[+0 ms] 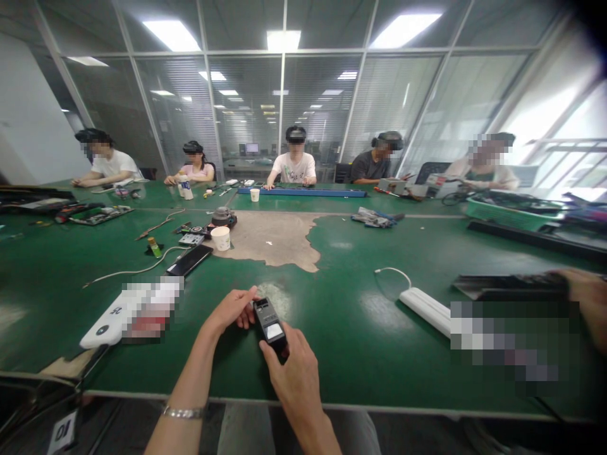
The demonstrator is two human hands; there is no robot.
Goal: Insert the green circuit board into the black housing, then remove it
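A small black rectangular device with a light, shiny window near its lower end lies between my two hands, just over the green table. My right hand is closed round its lower right end, thumb on the near side. At its upper left end is my left hand, with the thumb and fingertips at the device's edge; the fingers are curled and partly hidden. A silver bracelet is on my left wrist.
Left stand a paper cup, a black phone-like slab and a white device. Right are a white power strip, a black metal part and another person's hand. Several people sit across the table.
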